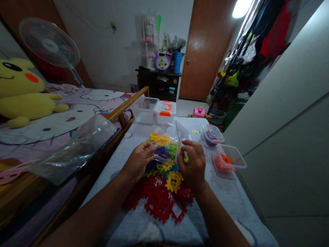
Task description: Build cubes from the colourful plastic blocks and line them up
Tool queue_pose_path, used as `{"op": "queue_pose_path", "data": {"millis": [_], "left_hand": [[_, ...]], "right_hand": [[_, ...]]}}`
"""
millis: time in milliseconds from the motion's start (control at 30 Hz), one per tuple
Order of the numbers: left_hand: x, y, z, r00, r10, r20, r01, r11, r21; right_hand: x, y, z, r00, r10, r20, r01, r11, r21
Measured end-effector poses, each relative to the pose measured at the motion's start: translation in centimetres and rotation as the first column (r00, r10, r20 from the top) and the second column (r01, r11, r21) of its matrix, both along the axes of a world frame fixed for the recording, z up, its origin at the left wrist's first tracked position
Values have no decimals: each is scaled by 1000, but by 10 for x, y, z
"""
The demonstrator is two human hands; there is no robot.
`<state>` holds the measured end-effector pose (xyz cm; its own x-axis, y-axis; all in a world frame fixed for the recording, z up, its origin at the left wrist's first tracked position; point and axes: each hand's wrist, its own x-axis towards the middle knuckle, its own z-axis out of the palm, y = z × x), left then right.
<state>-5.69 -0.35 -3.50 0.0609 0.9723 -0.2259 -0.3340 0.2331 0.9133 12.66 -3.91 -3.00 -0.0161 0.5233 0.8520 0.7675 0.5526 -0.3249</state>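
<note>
My left hand (pixel 141 158) pinches the near left edge of a clear plastic container (pixel 168 130). My right hand (pixel 193 164) is closed on the upright clear flap (pixel 182 132) at the container's right side; whether flap and container are joined, I cannot tell. Purple pieces (pixel 161 152) show through or beneath the plastic. Around and below my hands lies a heap of interlocking toy pieces: yellow ones (pixel 174 181), green ones (pixel 171 149) and several large red ones (pixel 159 199) nearest me. My right fingers hide part of a small yellow-green piece (pixel 186 157).
An open tub with orange pieces (pixel 226 162) and a lidded tub with purple contents (pixel 212 133) stand at right. Farther back are a clear bin (pixel 145 104) and an orange-latched box (pixel 166 111). A wooden bed rail (pixel 128 104) borders the left, a white cabinet (pixel 282 137) the right.
</note>
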Motion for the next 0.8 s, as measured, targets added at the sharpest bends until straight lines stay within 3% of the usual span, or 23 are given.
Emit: {"op": "queue_pose_path", "data": {"millis": [167, 267, 600, 733, 800], "left_hand": [[5, -7, -9, 997, -16, 77, 16, 1000, 0], [5, -8, -11, 996, -34, 81, 33, 999, 13], [7, -5, -13, 999, -47, -16, 47, 999, 19], [9, -4, -12, 998, -13, -65, 12, 1000, -23], [8, -3, -10, 997, -17, -81, 13, 999, -50]], "right_hand": [[-26, 2, -2, 968, 82, 239, -30, 977, -212], [-33, 1, -3, 943, 158, 293, -73, 957, -282], [-40, -1, 1, 933, 250, 258, -139, 913, -384], [-30, -2, 4, 951, 289, 115, -229, 900, -371], [-15, 1, 3, 973, 232, -9, -221, 914, -340]]}}
